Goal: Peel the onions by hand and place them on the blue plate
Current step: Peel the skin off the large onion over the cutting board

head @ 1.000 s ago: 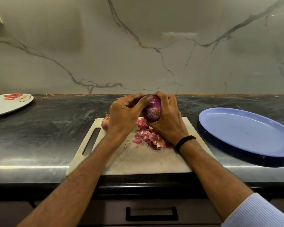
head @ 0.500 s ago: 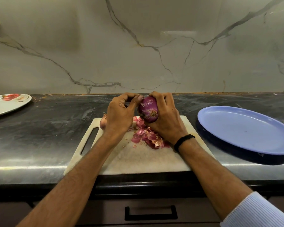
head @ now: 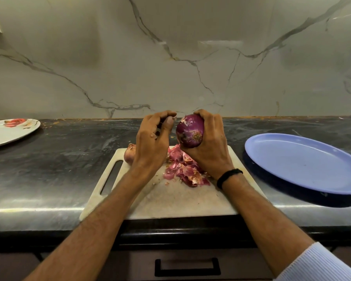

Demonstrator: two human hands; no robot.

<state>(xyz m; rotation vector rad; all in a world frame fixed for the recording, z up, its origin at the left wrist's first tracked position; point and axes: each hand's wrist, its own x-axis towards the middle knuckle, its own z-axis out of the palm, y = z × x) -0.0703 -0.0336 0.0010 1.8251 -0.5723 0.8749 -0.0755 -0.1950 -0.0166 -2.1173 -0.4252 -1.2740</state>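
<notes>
Standing by the counter (head: 69, 159), I saw the right hand (head: 209, 147) wrapped tight around a purple onion (head: 190, 131), held up over the cutting board (head: 170, 201). Left hand (head: 152, 142) sat just beside it, not touching, fingers curled against the thumb; couldn't tell if it pinched anything. Peels (head: 184, 169) lay piled on the board underneath, a second onion (head: 130, 155) by the left wrist. Blue plate (head: 304, 165) sat well off to the right.

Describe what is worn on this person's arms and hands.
Both hands are bare, without gloves: the left hand and the right hand. The right wrist carries a thin black band; a pale blue ribbed sleeve shows further up that arm. The left forearm shows no sleeve or band in view.
</notes>
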